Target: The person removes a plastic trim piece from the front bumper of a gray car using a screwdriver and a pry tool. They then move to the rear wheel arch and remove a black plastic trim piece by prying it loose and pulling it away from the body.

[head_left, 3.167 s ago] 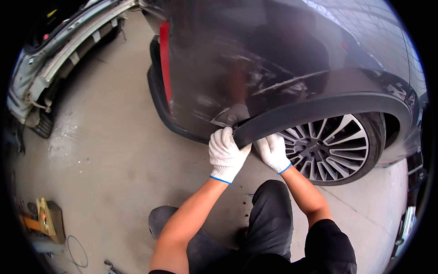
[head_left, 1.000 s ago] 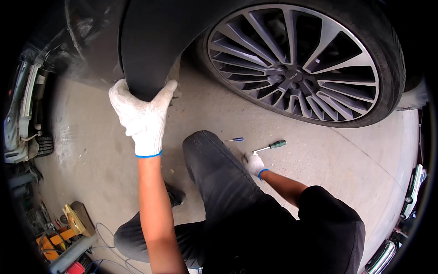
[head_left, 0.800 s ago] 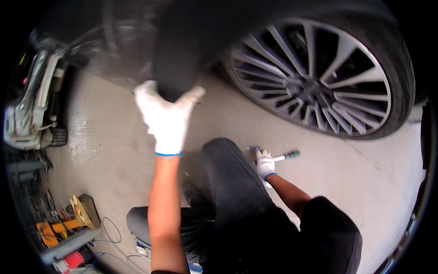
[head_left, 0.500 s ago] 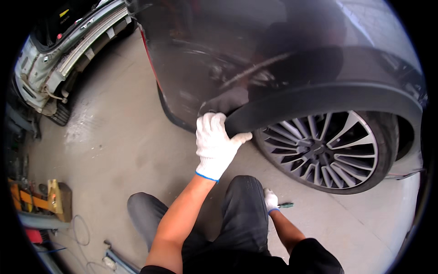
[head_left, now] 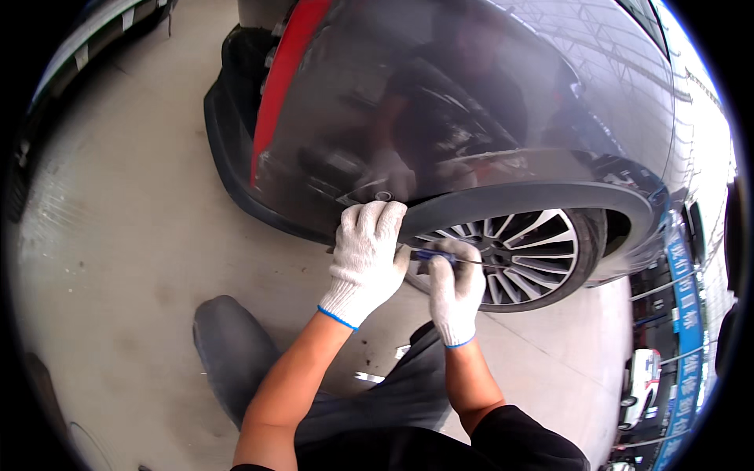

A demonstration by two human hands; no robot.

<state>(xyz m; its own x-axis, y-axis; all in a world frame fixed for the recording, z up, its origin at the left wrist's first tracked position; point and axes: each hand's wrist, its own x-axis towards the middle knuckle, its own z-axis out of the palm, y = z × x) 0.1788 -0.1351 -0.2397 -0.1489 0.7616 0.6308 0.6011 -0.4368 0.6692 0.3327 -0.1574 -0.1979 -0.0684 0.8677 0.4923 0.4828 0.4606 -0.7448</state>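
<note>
Trim [head_left: 542,195], black and curved, edges the wheel arch of a dark grey car [head_left: 345,94], just above the wheel [head_left: 542,279]. Its lower left end sits at the left hand [head_left: 364,255], gloved in white knit with a blue cuff edge; the fingers curl over that end and the thumb reaches to its lower side, gripping it. The right hand [head_left: 457,294], gloved alike, is closed around a screwdriver [head_left: 434,255] with a blue handle. The thin shaft points right, across the front of the wheel, and the handle's end lies just beside the left thumb.

Writing shows on a blue banner [head_left: 685,314] at the far right: large white characters run down its length, bent by the lens. Just left of the banner's lower half stands a white car [head_left: 646,375] with red markings, too small to make out. Any mark on the hub cap [head_left: 496,250] is likewise too small to read.

Pale scuffs [head_left: 471,137] cross the bodywork above the trim, and a round disc [head_left: 383,196] sits just above the left hand. A red strip [head_left: 290,78] runs down the car's rear edge.
</note>
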